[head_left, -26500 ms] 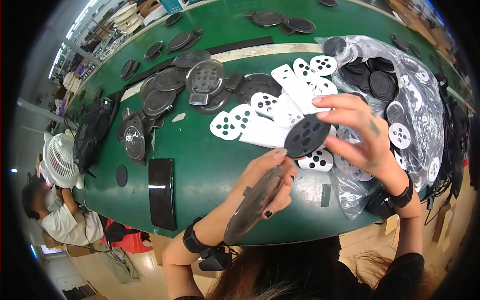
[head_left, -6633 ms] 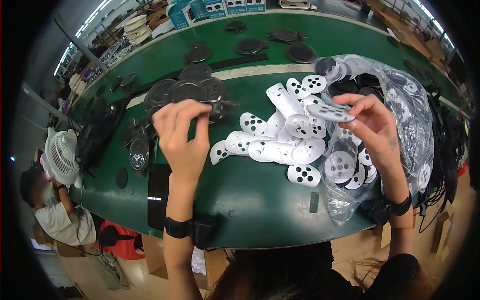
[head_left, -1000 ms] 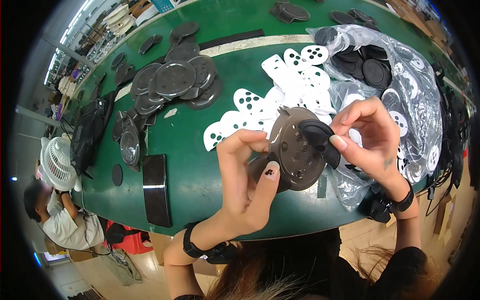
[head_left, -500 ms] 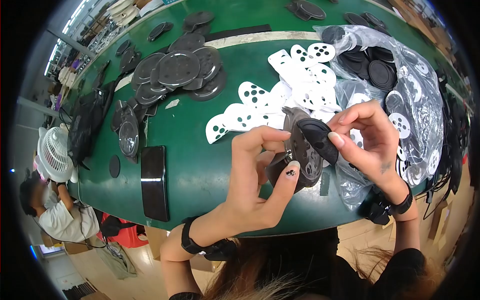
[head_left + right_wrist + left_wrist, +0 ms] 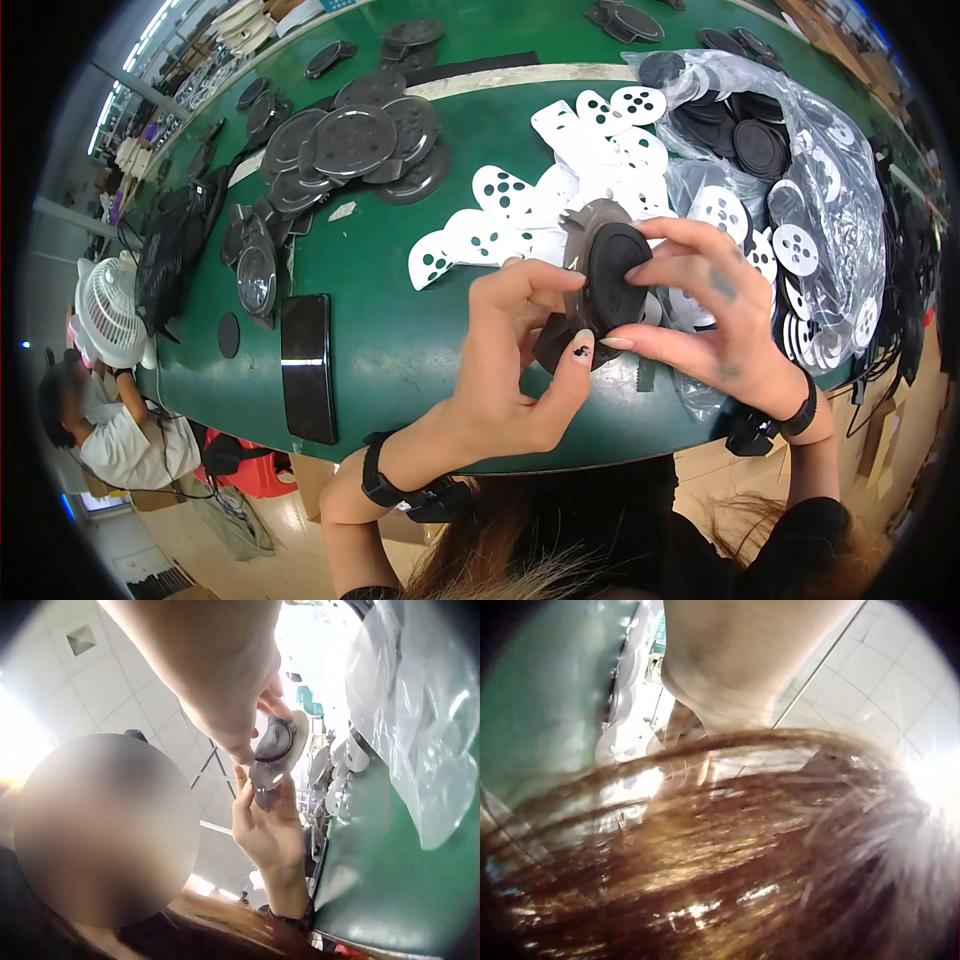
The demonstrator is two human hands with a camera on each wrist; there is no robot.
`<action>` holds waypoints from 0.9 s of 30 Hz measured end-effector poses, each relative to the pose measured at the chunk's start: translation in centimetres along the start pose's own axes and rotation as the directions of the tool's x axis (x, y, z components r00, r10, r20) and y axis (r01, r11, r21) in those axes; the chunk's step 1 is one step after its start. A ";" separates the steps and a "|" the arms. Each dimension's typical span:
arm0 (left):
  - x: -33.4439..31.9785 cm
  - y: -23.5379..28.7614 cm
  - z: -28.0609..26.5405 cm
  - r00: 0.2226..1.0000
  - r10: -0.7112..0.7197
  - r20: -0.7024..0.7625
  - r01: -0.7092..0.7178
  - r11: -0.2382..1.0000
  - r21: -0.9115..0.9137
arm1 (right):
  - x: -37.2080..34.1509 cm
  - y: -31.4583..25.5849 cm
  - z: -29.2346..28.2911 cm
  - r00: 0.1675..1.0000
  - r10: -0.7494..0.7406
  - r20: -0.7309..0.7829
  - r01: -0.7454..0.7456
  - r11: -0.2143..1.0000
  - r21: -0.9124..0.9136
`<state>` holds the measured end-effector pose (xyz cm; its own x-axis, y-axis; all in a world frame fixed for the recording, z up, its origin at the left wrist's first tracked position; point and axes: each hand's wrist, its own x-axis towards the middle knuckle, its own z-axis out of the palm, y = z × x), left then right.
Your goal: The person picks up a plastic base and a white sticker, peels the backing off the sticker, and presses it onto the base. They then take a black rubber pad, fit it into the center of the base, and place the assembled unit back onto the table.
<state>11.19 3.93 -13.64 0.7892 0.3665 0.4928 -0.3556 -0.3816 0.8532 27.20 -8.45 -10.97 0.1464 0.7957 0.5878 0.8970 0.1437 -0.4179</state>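
Head view: left grip (image 5: 505, 395) clamps smoky disc (image 5: 579, 252), right grip (image 5: 728, 320) black pad (image 5: 614, 277), layered between them; likely fitting; next, press evenly.

- Head view: I can read no text, label, brand or number;
- left wrist view: blurred, nothing legible to me;
- right wrist view: likewise nothing legible;

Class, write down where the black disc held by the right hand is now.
In the head view, the black disc is right of centre, between the right hand and the left hand, overlapping the grey round piece the left hand grips.
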 end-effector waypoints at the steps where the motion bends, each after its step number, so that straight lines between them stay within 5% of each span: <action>1: 0.0 0.0 -0.1 1.000 0.001 0.003 -0.001 1.000 0.000 | -0.2 -0.2 0.0 1.000 -0.006 0.026 0.008 0.997 -0.074; 5: 0.2 -0.2 -0.3 0.998 -0.048 -0.043 0.047 0.999 -0.019 | -0.4 -0.5 0.2 0.999 -0.021 0.028 0.027 0.978 -0.205; 8: 0.4 -0.5 -0.6 0.997 -0.041 -0.070 0.034 0.995 -0.094 | -0.1 0.0 0.3 0.979 0.203 -0.004 -0.198 0.960 0.199; 9: 0.5 -0.6 -0.8 0.998 0.020 -0.058 -0.025 0.997 -0.077 | -0.7 0.6 1.0 0.945 0.322 0.051 -0.307 0.825 0.475; 11: 0.4 -0.6 -0.8 0.997 0.058 -0.045 -0.058 0.998 0.018 | -0.3 0.3 0.6 0.846 0.464 0.262 -0.493 0.495 0.716; 15: 0.6 -0.5 0.1 0.990 -0.092 -0.102 0.068 0.973 -0.220 | 1.3 1.0 -1.6 0.653 0.446 0.612 -0.739 0.200 0.643; 17: 0.6 -0.5 -0.3 0.965 -0.256 -0.058 0.219 0.908 -0.358 | 1.9 1.8 -1.9 0.604 0.321 0.729 -0.797 0.251 0.550; 19: 0.9 -0.4 -0.8 0.966 -0.256 -0.020 0.234 0.910 -0.344 | 2.6 2.2 -2.3 0.528 0.242 0.814 -0.846 0.232 0.480; 21: 1.1 -0.4 -0.9 0.904 -0.428 -0.003 0.379 0.803 -0.461 | 4.0 3.0 -2.9 0.492 0.276 0.826 -0.859 0.307 0.410; 22: 1.0 -0.6 -1.2 0.907 -0.421 0.010 0.380 0.807 -0.452 | 4.6 3.6 -3.1 0.497 0.310 0.811 -0.866 0.245 0.437; 25: 1.3 -0.9 -1.2 0.922 -0.370 -0.115 0.271 0.828 -0.491 | 6.6 5.9 -3.4 0.677 0.474 0.563 -0.700 0.182 0.690; 27: 1.5 -1.0 -1.9 0.919 -0.366 -0.149 0.265 0.850 -0.455 | 8.0 6.7 -3.0 0.661 0.666 0.345 -0.559 0.129 0.819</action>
<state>11.81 6.50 -13.45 0.7802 0.6031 0.1662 -0.3212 0.1583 0.9337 35.57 -2.90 -7.03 0.5504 0.8249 -0.1293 -0.3075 0.0563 -0.9499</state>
